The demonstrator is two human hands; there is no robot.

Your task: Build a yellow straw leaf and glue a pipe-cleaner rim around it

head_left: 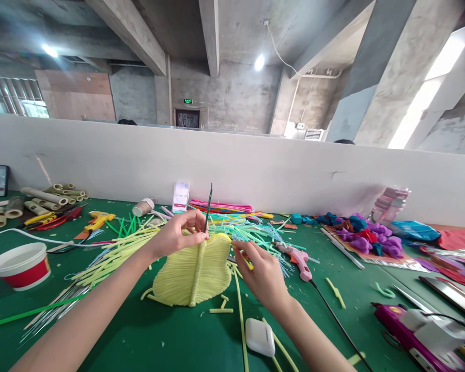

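A pale yellow leaf shape [215,271], seemingly built of rows of fuzzy pipe cleaners with a thick middle rib, is held upright just above the green table. My left hand [182,232] pinches its top, where a thin dark green stem [209,204] sticks up. At the leaf's upper right edge, my right hand [261,268] has its fingertips closed on a brighter yellow strip [220,236] that runs along the top edge. Behind the leaf lie many loose yellow pipe cleaners [114,258] and mint-green ones [251,232].
A pink glue gun [300,261] with a black cord lies right of my right hand. A white earbud case [260,337] sits in front. Left are a paper cup [21,266], a yellow glue gun [99,220] and bamboo pieces [46,199]. A purple power strip [405,330] lies right.
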